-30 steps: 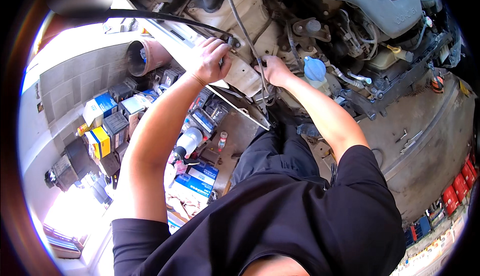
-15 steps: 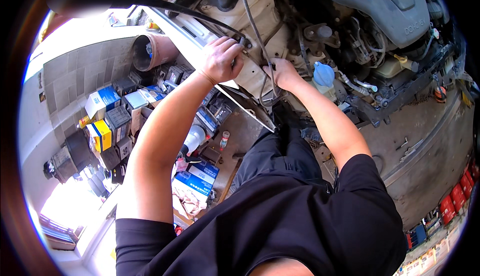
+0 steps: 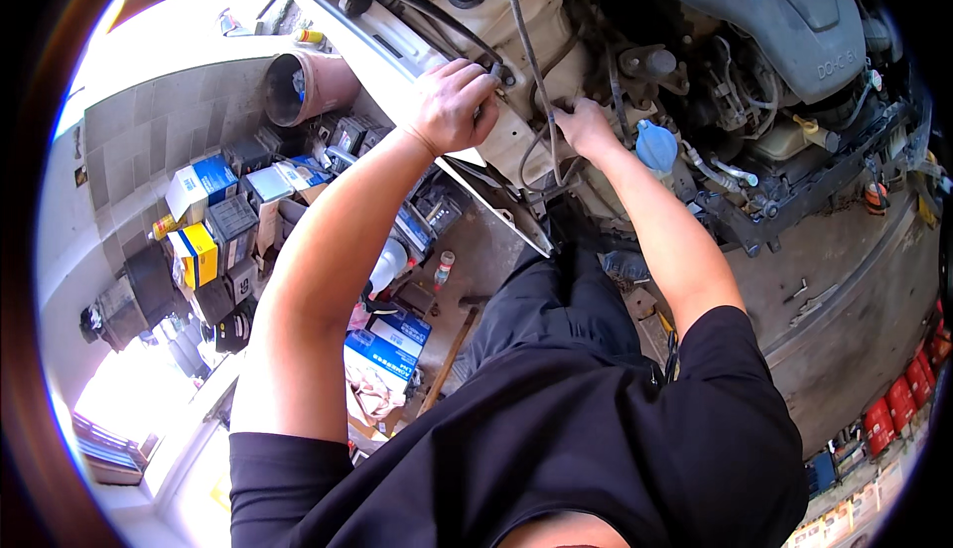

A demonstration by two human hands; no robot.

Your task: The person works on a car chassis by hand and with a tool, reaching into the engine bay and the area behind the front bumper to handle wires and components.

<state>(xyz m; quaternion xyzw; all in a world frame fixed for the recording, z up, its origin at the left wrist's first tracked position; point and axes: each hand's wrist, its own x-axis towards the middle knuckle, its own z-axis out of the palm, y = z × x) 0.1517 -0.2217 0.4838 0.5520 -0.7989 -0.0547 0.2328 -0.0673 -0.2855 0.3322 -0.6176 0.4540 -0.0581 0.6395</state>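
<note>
My left hand [image 3: 455, 107] is closed at the inner edge of the white fender [image 3: 382, 57], its fingers curled beside the lower end of the black hood strut [image 3: 437, 14]. What lies under those fingers is hidden. Farther right, my right hand [image 3: 586, 131] reaches into the side of the engine bay with its fingers drawn together. Its fingertips are partly hidden next to a thin grey hose [image 3: 529, 42] that hangs down and loops below. A blue cap [image 3: 656, 145] on a reservoir sits just right of my right wrist.
A grey engine cover [image 3: 769, 12] fills the far right. Car batteries and boxes, one of them yellow [image 3: 196, 254], crowd the floor at left by a pink bucket [image 3: 323, 89]. A plastic bottle [image 3: 444, 268] and a long-handled hammer [image 3: 452, 354] are near my legs.
The view has shifted slightly, so the car sits a little farther right and lower. Both hands keep nearly the same places; my right fingers have moved slightly beside the hose.
</note>
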